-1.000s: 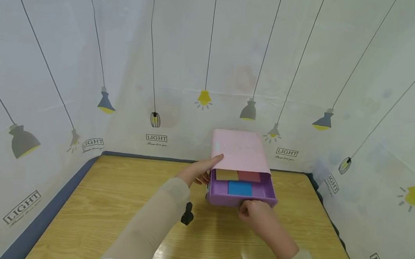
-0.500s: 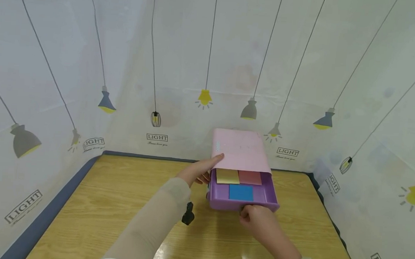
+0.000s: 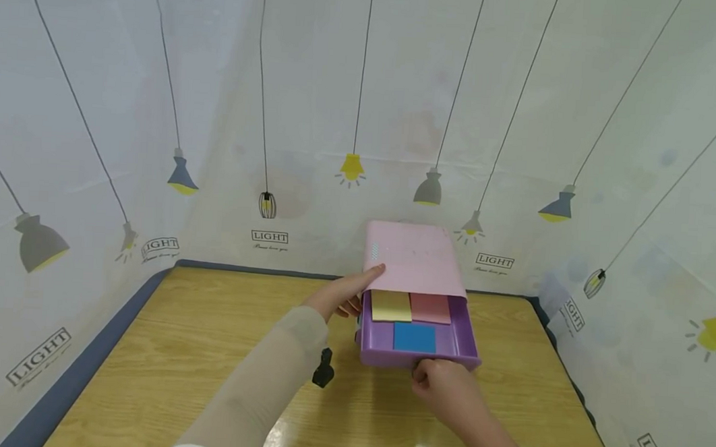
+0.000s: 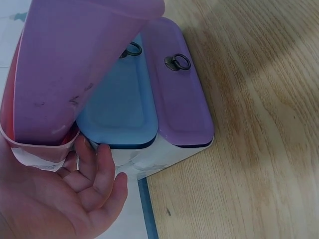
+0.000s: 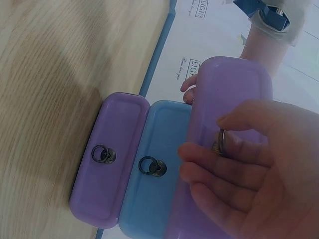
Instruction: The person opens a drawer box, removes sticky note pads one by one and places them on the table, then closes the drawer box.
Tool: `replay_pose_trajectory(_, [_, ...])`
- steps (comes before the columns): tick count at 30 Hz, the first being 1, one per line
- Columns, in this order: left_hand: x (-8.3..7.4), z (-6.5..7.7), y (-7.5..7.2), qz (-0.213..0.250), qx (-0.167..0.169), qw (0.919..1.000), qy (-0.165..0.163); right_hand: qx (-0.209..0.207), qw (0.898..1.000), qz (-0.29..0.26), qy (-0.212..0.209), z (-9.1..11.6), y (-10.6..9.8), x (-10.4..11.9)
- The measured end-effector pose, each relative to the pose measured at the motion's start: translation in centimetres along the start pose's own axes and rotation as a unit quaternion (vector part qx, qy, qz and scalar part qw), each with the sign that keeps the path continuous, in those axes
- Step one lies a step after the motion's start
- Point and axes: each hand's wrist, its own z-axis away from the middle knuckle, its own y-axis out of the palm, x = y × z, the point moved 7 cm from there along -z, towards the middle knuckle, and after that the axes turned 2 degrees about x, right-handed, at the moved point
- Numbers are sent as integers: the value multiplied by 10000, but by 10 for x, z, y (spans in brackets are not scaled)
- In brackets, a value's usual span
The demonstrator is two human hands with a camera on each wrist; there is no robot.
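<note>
A drawer cabinet with a pink top point(image 3: 413, 257) stands near the back wall. Its top purple drawer point(image 3: 381, 358) is pulled out towards me. Inside lie a yellow sticky note pad point(image 3: 391, 307), a pink one point(image 3: 430, 308) and, in front, a blue one point(image 3: 414, 338). My left hand point(image 3: 350, 292) holds the cabinet's left edge, thumb on top and fingers bent against the side. At the drawer's front, my right hand point(image 3: 449, 389) pinches the metal ring pull point(image 5: 222, 142) between thumb and index finger.
Below the top drawer are a blue drawer point(image 5: 172, 124) and a lower purple drawer point(image 5: 127, 117), both pushed in, each with a ring pull. A black object point(image 3: 323, 369) sits by the left sleeve. A lamp-patterned sheet point(image 3: 315, 113) surrounds the wooden table point(image 3: 206, 330).
The top drawer has slid further out towards me with my right hand on its ring. More of the three pads shows. My left hand has stayed on the cabinet.
</note>
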Motion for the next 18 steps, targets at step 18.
replay_pose_trajectory(18, [-1, 5, 3, -22, -2, 10000, -9, 202, 9987, -437, -175, 5, 4, -1])
